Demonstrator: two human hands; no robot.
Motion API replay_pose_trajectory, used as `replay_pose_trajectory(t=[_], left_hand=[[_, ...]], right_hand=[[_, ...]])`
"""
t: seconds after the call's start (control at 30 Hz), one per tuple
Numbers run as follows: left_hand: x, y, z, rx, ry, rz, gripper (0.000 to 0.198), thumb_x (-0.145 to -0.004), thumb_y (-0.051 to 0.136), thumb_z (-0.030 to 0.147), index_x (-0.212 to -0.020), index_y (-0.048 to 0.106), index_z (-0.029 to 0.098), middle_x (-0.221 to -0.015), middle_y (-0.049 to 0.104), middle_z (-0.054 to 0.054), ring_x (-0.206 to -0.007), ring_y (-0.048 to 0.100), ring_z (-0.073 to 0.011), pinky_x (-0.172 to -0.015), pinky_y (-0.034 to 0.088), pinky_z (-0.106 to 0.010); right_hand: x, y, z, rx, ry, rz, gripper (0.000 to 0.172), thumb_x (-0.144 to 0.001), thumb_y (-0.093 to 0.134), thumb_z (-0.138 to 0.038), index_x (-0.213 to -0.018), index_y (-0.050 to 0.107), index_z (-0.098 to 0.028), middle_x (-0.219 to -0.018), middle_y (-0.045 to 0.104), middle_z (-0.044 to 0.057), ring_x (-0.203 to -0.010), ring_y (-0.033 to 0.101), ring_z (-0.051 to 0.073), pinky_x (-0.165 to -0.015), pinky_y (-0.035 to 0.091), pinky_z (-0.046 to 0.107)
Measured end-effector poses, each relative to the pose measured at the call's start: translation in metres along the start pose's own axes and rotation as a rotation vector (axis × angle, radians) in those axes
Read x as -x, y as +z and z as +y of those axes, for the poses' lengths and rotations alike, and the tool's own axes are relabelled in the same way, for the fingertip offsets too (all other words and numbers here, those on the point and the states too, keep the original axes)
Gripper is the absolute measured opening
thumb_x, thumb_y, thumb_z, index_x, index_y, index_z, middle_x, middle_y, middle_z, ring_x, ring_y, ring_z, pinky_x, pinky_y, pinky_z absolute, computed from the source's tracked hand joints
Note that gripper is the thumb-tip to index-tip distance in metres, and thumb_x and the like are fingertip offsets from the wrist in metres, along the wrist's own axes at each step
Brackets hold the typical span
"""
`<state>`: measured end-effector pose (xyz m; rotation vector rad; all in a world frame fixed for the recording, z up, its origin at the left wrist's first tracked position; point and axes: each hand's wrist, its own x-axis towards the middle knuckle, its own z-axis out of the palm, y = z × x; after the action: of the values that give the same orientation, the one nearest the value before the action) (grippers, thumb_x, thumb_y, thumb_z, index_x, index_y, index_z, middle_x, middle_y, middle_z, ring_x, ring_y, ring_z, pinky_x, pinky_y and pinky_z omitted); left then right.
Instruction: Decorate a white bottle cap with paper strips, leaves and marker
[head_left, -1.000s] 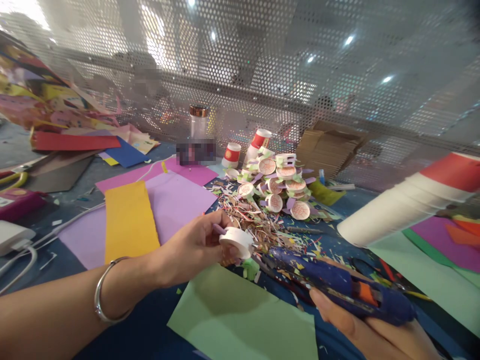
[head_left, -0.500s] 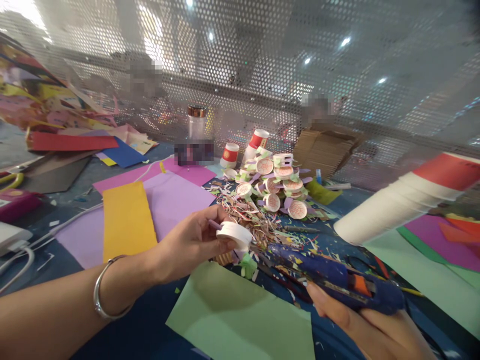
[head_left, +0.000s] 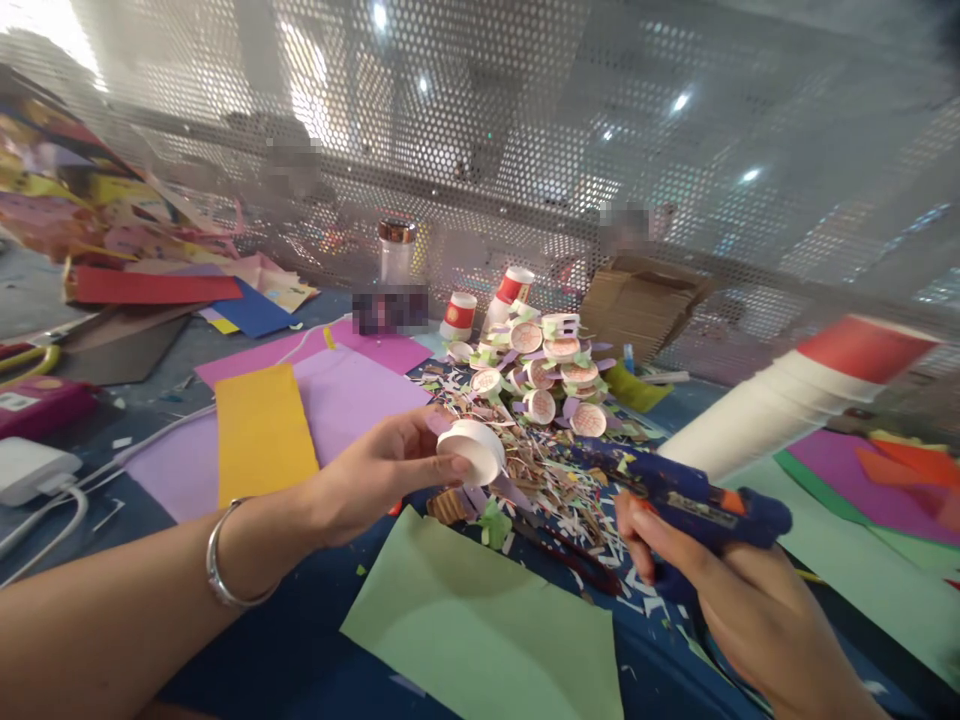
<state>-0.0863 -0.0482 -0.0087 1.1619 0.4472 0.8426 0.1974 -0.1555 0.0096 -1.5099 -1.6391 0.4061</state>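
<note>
Between the thumb and fingers of my left hand is a white cut-off paper cup bottom, its hollow side facing me, with purple paper strips at its edges. My right hand is wrapped round a blue hot glue gun, whose nozzle points left toward the cup bottom, apart from it. Beyond them stands a pile of cut cup bottoms with purple and green paper bits. Scissors with dark red handles lie among paper scraps under the hands.
A green sheet lies in front. Yellow paper and purple paper lie left. A stack of paper cups leans at right. Behind are a jar, cardboard and a perforated metal screen. A white charger with cable sits left.
The cup bottom has turned so its hollow side shows more. My right hand has raised the glue gun and drawn its nozzle away from the cup bottom.
</note>
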Motion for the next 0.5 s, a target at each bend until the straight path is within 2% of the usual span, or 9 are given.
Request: replay_pose_trajectory(t=[0.1, 0.2, 0.27, 0.4, 0.5], left_hand=[[0.000, -0.001, 0.003, 0.029, -0.068, 0.029, 0.013, -0.085, 0.075, 0.023, -0.093, 0.068, 0.015, -0.096, 0.074, -0.006, -0.088, 0.067, -0.0153, -0.081, 0.053, -0.025], [0.000, 0.000, 0.008, 0.125, -0.130, 0.082, 0.011, -0.086, 0.069, 0.020, -0.094, 0.070, 0.013, -0.095, 0.072, -0.009, -0.089, 0.069, -0.0196, -0.083, 0.056, -0.030], [-0.001, 0.001, 0.011, 0.176, -0.157, 0.132, 0.010, -0.086, 0.063, 0.016, -0.093, 0.069, 0.012, -0.095, 0.071, -0.011, -0.090, 0.068, -0.0212, -0.081, 0.057, -0.031], [-0.001, 0.003, 0.012, 0.174, -0.188, 0.167, 0.011, -0.085, 0.056, 0.014, -0.088, 0.066, 0.011, -0.090, 0.067, -0.011, -0.081, 0.065, -0.0191, -0.071, 0.058, -0.027], [-0.001, 0.002, 0.011, 0.145, -0.185, 0.135, 0.010, -0.085, 0.054, 0.016, -0.079, 0.062, 0.013, -0.082, 0.062, -0.008, -0.074, 0.061, -0.0168, -0.066, 0.056, -0.025]], right_hand=[[-0.005, -0.008, 0.006, 0.202, 0.005, -0.031, 0.038, -0.092, 0.061, -0.047, -0.064, 0.065, -0.022, -0.068, 0.070, 0.003, -0.066, 0.067, 0.019, -0.061, 0.054, 0.027], [-0.009, -0.020, 0.014, 0.369, -0.017, -0.031, 0.028, -0.091, 0.060, -0.048, -0.079, 0.066, -0.023, -0.066, 0.067, 0.001, -0.059, 0.063, 0.019, -0.057, 0.051, 0.028], [-0.010, -0.030, 0.022, 0.498, -0.047, -0.020, 0.026, -0.091, 0.059, -0.048, -0.081, 0.062, -0.025, -0.066, 0.063, 0.000, -0.058, 0.062, 0.019, -0.058, 0.050, 0.029], [-0.013, -0.049, 0.050, 0.753, -0.160, 0.028, 0.027, -0.096, 0.048, -0.048, -0.091, 0.060, -0.025, -0.089, 0.069, 0.005, -0.081, 0.070, 0.025, -0.070, 0.052, 0.033], [-0.016, -0.054, 0.075, 0.912, -0.206, -0.039, 0.028, -0.100, 0.042, -0.046, -0.094, 0.059, -0.024, -0.090, 0.069, 0.007, -0.082, 0.072, 0.027, -0.067, 0.052, 0.034]])
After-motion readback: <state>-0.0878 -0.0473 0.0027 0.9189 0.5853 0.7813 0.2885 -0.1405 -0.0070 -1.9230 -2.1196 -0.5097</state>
